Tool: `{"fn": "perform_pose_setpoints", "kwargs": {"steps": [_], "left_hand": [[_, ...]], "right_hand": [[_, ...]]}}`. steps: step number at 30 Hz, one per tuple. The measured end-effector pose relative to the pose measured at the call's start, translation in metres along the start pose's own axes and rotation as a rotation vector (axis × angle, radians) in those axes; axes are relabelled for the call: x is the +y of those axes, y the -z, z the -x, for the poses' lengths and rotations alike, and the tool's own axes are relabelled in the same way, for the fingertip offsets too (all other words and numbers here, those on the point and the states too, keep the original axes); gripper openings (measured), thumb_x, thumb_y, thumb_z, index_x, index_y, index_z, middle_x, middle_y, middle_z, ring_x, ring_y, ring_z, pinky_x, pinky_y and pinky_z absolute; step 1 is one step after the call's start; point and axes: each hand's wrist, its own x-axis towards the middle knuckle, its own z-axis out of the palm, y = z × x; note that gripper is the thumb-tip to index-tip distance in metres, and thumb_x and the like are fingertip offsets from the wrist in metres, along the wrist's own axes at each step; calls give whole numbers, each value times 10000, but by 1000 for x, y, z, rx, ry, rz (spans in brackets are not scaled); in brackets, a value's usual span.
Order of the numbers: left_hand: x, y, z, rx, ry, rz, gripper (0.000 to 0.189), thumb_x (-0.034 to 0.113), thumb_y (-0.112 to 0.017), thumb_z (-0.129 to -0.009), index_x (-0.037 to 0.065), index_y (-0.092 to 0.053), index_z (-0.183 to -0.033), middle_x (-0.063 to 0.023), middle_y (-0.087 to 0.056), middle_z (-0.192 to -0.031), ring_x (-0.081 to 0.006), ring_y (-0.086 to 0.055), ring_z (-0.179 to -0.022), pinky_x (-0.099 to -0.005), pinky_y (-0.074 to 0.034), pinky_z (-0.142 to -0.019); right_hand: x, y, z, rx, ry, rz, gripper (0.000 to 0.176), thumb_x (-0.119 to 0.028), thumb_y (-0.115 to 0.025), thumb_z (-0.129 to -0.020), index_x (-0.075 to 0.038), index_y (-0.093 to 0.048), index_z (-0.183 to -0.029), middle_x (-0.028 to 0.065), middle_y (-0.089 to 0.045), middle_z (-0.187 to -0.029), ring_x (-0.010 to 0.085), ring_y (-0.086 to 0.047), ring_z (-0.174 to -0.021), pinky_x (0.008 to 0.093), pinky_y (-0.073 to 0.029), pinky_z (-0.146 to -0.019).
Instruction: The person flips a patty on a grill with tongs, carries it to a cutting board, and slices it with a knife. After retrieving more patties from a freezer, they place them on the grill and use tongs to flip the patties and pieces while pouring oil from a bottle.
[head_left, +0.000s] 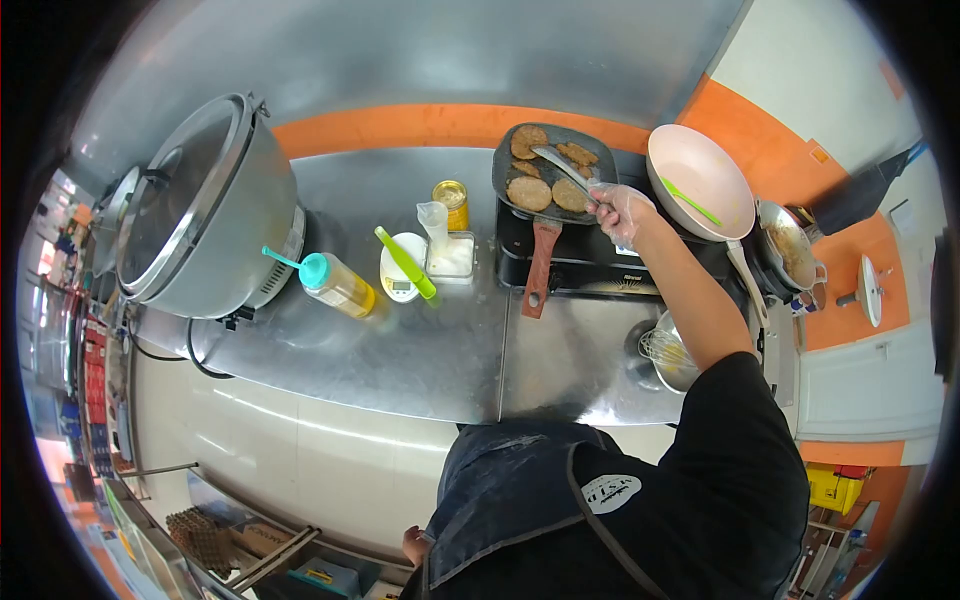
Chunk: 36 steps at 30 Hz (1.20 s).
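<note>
My right hand point(622, 213), in a clear plastic glove, is closed round the handle of a metal utensil point(566, 170). The utensil's far end reaches over a dark square pan point(552, 208) that holds several browned patties point(529, 194). The pan rests on a black portable stove point(590, 262), and its reddish handle point(541, 268) points toward me. Low beside the apron hangs my left hand point(416, 544), away from the counter; it is small in view and its fingers are hard to make out.
Left on the steel counter point(430, 370) stand a large cooker point(215, 200), an oil bottle point(338, 285), a scale point(402, 290) with a green utensil, a salt container point(450, 256) and a can point(451, 204). Rightward are a pink pan point(700, 180), another pan point(788, 245) and a whisk bowl point(680, 365).
</note>
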Motion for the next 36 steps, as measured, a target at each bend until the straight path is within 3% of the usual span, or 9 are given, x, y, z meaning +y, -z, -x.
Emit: {"fn": "perform_pose_setpoints", "kwargs": {"steps": [7, 13, 15, 16, 19, 29, 31, 34, 36], "left_hand": [[8, -2, -4, 34, -4, 27, 251, 29, -604, -814, 0, -660, -1057, -134, -706, -882, -237, -676, -821, -341, -532, -738], [15, -6, -14, 50, -35, -64, 228, 27, -599, -823, -5, -664, -1039, -136, -706, -887, -239, -673, -820, -346, -530, -741], [19, -5, -20, 19, 9, -1, 226, 44, -610, -818, 1, -666, -1032, -142, -708, -898, -260, -679, -834, -357, -535, -749], [21, -2, -25, 15, 7, -1, 226, 44, -610, -818, 1, -666, -1032, -142, -708, -898, -260, -679, -834, -357, -535, -749], [36, 11, -28, -93, -155, -123, 236, 68, -619, -805, 8, -669, -1028, -144, -709, -906, -282, -678, -840, -372, -537, -756], [20, 5, -20, 42, -137, -130, 233, 94, -625, -793, 12, -674, -1005, -141, -711, -920, -290, -680, -860, -382, -538, -766], [2, 0, -26, 58, -137, -94, 234, 94, -623, -794, 11, -674, -1007, -142, -711, -919, -286, -681, -859, -379, -538, -764], [-6, -1, -24, 11, -43, -81, 251, 85, -624, -795, 9, -670, -1030, -139, -710, -913, -274, -683, -848, -372, -539, -760], [-7, 0, -22, 3, -30, -59, 260, 67, -615, -799, 5, -667, -1046, -131, -710, -907, -251, -680, -823, -357, -539, -747]], "right_hand": [[6, 13, 16, 52, 24, 68, 189, -115, -553, -956, -54, -521, -1132, 35, -533, -808, 20, -396, -532, 130, -261, -340], [3, 31, 19, 117, 311, 474, 164, -174, -534, -970, -41, -611, -1028, 66, -607, -866, 135, -571, -649, 269, -491, -548], [-3, 14, 43, 425, 998, 1880, 233, -258, -490, -983, -75, -587, -1090, 177, -647, -919, 318, -637, -821, 409, -499, -725], [-8, -11, 77, 375, 839, 1728, 349, -308, -437, -985, -98, -546, -1242, 224, -635, -1044, 405, -603, -991, 485, -472, -837], [10, -21, 63, 503, 765, 1672, 420, -241, -442, -980, -138, -463, -1387, 197, -637, -1073, 360, -625, -1004, 439, -498, -862], [4, -21, 100, 486, 625, 2118, 597, -112, -469, -950, -113, -266, -1511, 159, -613, -1197, 303, -620, -1108, 423, -529, -905], [-3, -25, 112, 473, 513, 2133, 604, -137, -493, -943, -95, -275, -1505, 150, -622, -1177, 292, -607, -1124, 407, -512, -936], [-12, 3, 95, 362, 788, 2388, 455, -184, -501, -940, -159, -494, -1394, 120, -484, -1387, 285, -604, -1127, 390, -479, -985], [-13, -13, 89, 335, 718, 2395, 386, -181, -464, -960, -180, -548, -1337, 107, -428, -1437, 284, -599, -1136, 392, -482, -979]]}}
